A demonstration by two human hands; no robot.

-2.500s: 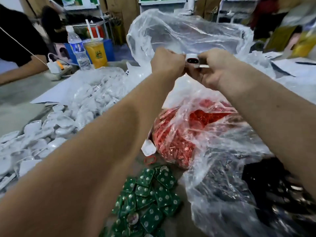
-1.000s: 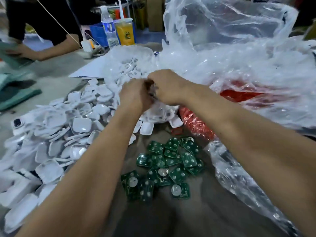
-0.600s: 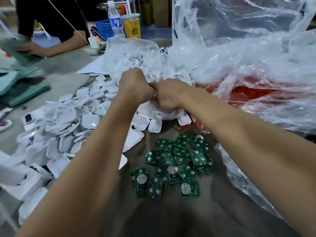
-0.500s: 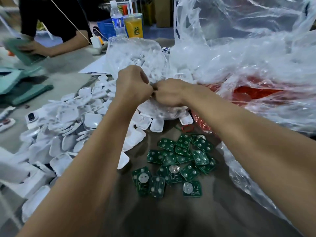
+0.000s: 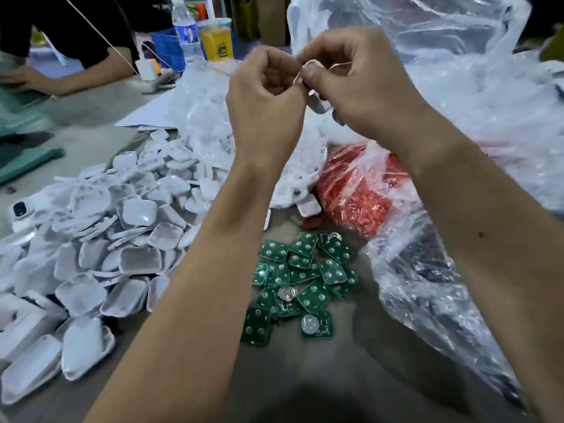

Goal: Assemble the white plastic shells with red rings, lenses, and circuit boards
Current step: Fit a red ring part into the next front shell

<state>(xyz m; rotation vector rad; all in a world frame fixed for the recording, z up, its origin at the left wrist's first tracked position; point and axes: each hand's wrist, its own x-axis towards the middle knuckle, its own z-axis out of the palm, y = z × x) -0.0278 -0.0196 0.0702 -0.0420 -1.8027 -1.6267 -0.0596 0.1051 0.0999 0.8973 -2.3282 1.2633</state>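
Observation:
Both hands are raised together above the table. My right hand (image 5: 354, 77) grips a small white plastic shell (image 5: 319, 102) between thumb and fingers. My left hand (image 5: 264, 87) has its fingers curled and pinches at the shell's left edge, where a thin red ring (image 5: 297, 78) shows. Most of the shell is hidden by the fingers. Below lie a heap of white shells (image 5: 100, 239), several green circuit boards (image 5: 305, 276) and a clear bag of red rings (image 5: 360, 190).
Large clear plastic bags (image 5: 442, 71) fill the right side; one at lower right holds dark parts (image 5: 427, 270). A water bottle (image 5: 186, 35) and an orange drink cup (image 5: 216, 41) stand at the back. Another person's arm (image 5: 76, 77) rests at far left.
My hands have lifted from the pile of shells, now holding a shell up between them. The view has tilted slightly.

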